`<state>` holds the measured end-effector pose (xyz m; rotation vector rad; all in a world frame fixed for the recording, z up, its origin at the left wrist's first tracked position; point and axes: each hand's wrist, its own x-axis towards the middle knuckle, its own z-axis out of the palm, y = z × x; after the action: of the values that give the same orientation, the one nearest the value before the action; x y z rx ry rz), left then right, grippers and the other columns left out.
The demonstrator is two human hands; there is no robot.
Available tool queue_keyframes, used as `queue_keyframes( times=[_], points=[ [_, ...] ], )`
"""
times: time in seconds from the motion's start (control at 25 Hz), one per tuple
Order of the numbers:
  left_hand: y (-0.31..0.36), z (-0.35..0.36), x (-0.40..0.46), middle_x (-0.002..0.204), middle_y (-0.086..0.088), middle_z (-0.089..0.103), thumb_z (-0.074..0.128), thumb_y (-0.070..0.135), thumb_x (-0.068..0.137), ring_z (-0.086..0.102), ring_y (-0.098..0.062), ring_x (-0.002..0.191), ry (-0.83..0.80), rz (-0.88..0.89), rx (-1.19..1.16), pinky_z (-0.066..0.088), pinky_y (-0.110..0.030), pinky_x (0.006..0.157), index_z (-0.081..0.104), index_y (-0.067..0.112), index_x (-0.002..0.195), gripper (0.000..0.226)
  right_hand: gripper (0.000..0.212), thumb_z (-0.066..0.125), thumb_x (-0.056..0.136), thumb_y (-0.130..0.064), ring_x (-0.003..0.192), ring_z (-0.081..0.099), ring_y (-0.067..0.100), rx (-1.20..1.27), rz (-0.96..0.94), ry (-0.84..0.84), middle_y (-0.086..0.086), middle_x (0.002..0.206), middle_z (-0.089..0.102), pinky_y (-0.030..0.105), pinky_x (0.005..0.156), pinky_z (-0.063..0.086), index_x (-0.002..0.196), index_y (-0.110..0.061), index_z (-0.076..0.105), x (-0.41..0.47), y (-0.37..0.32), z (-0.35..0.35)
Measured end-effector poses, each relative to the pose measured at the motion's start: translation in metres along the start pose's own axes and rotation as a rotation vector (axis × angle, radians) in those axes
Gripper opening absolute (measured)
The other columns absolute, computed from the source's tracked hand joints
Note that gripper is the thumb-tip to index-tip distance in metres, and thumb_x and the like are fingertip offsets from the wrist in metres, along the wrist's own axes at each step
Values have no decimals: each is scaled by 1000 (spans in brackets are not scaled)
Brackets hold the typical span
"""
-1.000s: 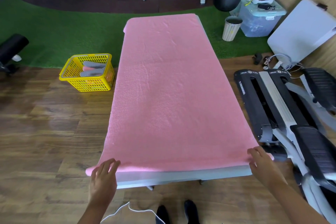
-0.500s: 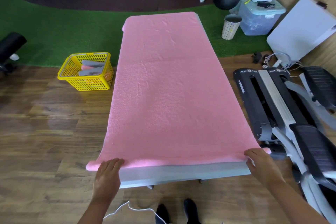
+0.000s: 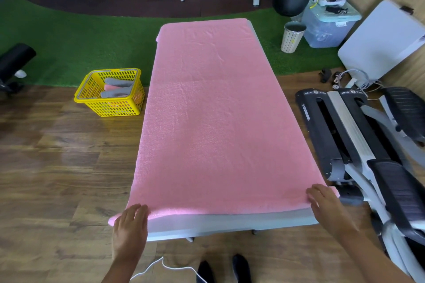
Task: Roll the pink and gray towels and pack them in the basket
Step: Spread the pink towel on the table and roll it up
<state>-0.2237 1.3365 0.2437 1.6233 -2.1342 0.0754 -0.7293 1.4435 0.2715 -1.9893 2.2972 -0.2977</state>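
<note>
Large pink terry towel (image 3: 213, 117): soft, limp, light. Take both near corners; left hand (image 3: 130, 227) and right hand (image 3: 326, 204) rest there, fingers straight, flat.

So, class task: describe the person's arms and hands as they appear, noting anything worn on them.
Both forearms are bare as far as the frame shows: no sleeves, gloves, watch or rings are visible on the left hand or the right hand. Fingers look unadorned; motion blur hides finer detail.

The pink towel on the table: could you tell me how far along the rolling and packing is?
Done: rolled gray and pink towels lie in the yellow basket. In hand: left hand and right hand rest at the near corners of the flat pink towel. Left: rolling and packing it.
</note>
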Motion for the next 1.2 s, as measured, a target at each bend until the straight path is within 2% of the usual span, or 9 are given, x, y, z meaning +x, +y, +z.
queue_keyframes(
  times=[0.08,0.28,0.44,0.68,0.8,0.88,0.92,1.04,1.2],
  points=[
    [-3,4,-3,94,-10,67,46,20,84,58,-24,89,10,41,-10,45,-39,79,70,7,91,28,35,77,56,14,74,61,25,21,45,28,4,83,64,38,69,55,80,-9,68,-4,2,0],
    [-16,8,-3,100,-8,66,40,15,75,57,-24,94,-121,56,-39,41,-34,90,69,6,100,39,42,72,57,17,89,62,27,125,118,-16,8,97,66,37,83,49,94,-4,70,-10,8,4],
    [-13,11,3,97,-8,67,28,0,62,59,-26,91,-171,-16,-75,41,-37,91,69,6,97,54,35,73,60,13,81,64,31,95,155,-29,8,89,67,44,69,55,89,-5,69,-7,13,6],
    [-26,2,6,97,2,65,24,1,55,51,-15,95,-248,167,-86,31,-23,97,63,18,104,65,29,77,53,14,61,58,26,18,129,-9,3,64,61,38,56,52,68,-8,66,-11,15,0],
    [-25,3,5,103,-3,61,33,-2,66,55,-22,96,-157,104,-36,43,-40,89,62,20,105,53,28,74,57,13,72,59,30,-21,155,-9,8,81,62,40,59,54,76,-7,68,-6,16,5],
    [-16,-2,7,99,-7,65,44,12,84,59,-27,90,-52,7,19,46,-45,77,65,16,99,26,37,72,56,15,81,60,34,-36,194,1,13,95,61,42,59,56,87,-5,69,-5,12,6],
    [-11,-4,7,96,-8,67,42,23,92,61,-28,87,-6,-27,28,47,-45,72,67,13,94,27,43,71,54,18,83,61,34,-31,198,2,13,97,61,42,59,57,92,-3,68,-6,10,5],
    [-10,-2,2,94,-9,69,42,30,93,67,-30,82,40,-14,24,52,-43,67,72,7,88,38,41,66,62,20,86,63,31,63,242,-5,11,98,65,41,71,56,96,-2,67,-7,8,4],
    [-17,5,1,102,-9,68,42,26,75,65,-30,91,-76,41,28,52,-45,77,70,7,98,41,38,70,63,15,95,62,32,124,234,-56,14,101,66,44,87,47,98,1,68,-5,12,8]
  ],
)
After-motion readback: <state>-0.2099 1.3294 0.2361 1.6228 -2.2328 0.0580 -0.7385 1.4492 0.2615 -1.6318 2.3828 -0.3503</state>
